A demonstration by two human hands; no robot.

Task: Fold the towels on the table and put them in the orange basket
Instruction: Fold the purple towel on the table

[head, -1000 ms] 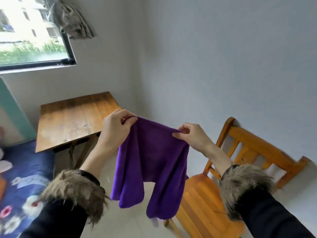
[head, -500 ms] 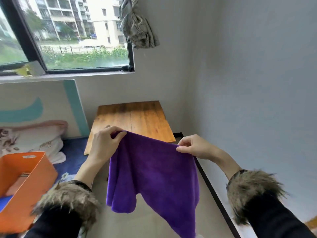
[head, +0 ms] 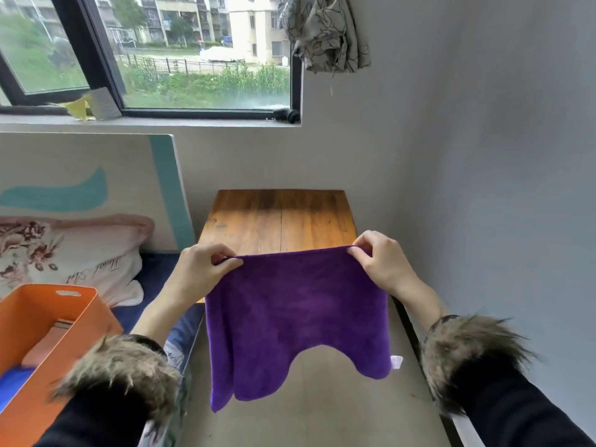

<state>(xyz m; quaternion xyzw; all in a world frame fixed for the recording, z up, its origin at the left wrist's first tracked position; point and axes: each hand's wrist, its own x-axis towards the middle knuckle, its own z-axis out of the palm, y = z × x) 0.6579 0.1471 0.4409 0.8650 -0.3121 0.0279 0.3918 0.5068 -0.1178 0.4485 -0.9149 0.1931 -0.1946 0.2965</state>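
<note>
A purple towel hangs in the air in front of me, stretched by its top edge. My left hand pinches its top left corner and my right hand pinches its top right corner. The towel's lower edge dangles above the floor, with a small white tag at its right bottom corner. Behind it stands a bare wooden table. The orange basket sits at the lower left on the bed, with folded cloth inside, pinkish and blue.
A bed with a dark blue floral cover and a floral pillow lies left of the table. A painted board leans on the wall. The window is above, grey walls behind and at right.
The view has swung left from the wooden chair to face the table and window. Both hands moved apart and pulled the towel's top edge straight. The orange basket came into view.
</note>
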